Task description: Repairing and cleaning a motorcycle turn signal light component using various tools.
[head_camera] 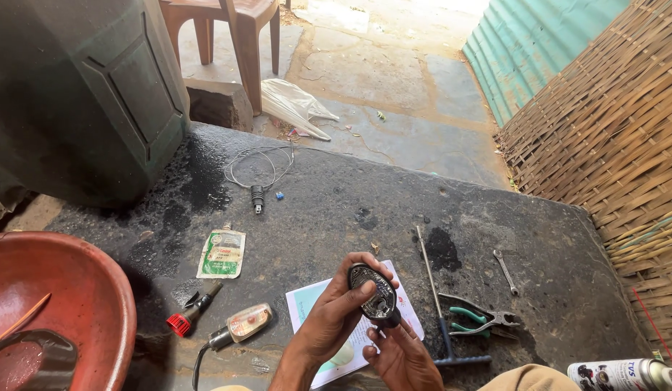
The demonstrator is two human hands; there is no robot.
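My left hand (334,313) grips a small black oval part with a shiny metal face (373,292), held up over a printed paper sheet (307,300) on the dark stone slab (336,210). My right hand (402,356) sits just below it, fingertips touching the part's lower end. A long T-handle tool (433,289) lies right of my hands, beside green-handled pliers (479,319) and a small spanner (505,271).
A red basin (90,304) sits at the left, a dark green tank (82,94) behind it. A wire cable (259,168), a sachet (222,253), a red-capped tool (191,313), a corded tool (239,326) and a spray can (622,374) lie around. Woven bamboo fence (611,137) stands right.
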